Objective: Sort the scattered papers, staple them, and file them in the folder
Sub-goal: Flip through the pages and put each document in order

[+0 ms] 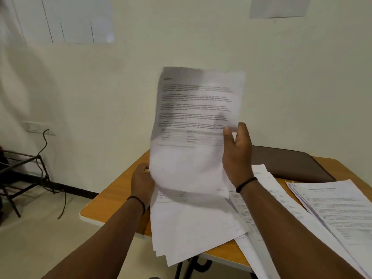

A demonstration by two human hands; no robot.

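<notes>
Sorting is under way: right hand [237, 156] pinches a raised printed sheet [197, 121], left hand [142, 179] grips the lower stack [193, 224]. Next, that sheet probably needs placing on its matching pile.

Two hands were in view, the left hand [142, 179] and the right hand [237, 156], and each wrist carried one dark band, two bands in all. One printed sheet [198, 117] was held upright between them. On the one wooden table [120, 190] lay three groups of papers: a fanned pile [191, 228] at the near left, a spread of sheets [267, 198] in the middle, and a stack [342, 208] at the right; sheets per group could not be counted. One dark folder [289, 166] lay at the far right. Two pale sheets hung on the wall, and one metal stand [22, 168] stood far left
</notes>
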